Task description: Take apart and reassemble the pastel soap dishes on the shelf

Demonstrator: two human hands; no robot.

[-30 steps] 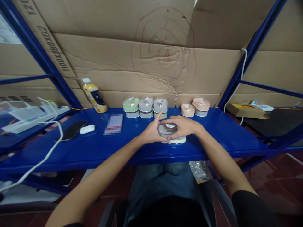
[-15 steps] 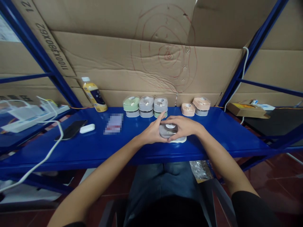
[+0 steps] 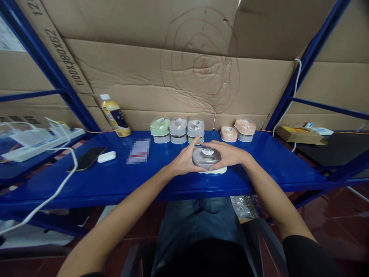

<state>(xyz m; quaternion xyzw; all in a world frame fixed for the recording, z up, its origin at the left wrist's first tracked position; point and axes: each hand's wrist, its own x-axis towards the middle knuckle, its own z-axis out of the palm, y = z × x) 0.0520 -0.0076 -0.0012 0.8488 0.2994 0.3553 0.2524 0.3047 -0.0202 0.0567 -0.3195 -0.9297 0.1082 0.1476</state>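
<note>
The left forearm (image 3: 115, 219) and right forearm (image 3: 272, 196) angle inward and meet at a grey plastic container (image 3: 206, 157). The left hand (image 3: 183, 161) wraps its left side, fingers rising past the far edge. The right hand (image 3: 229, 154) arches over its right side, fingers curving down onto the top. A black sleeve (image 3: 305, 257) covers the right upper arm.

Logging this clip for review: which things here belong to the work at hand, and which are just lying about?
Part of the work:
left hand
right hand
grey oval container
pale oval piece
row of matching containers

Lying about:
plastic bottle
smartphone
white earbud case
blurred packet
power strip
</note>
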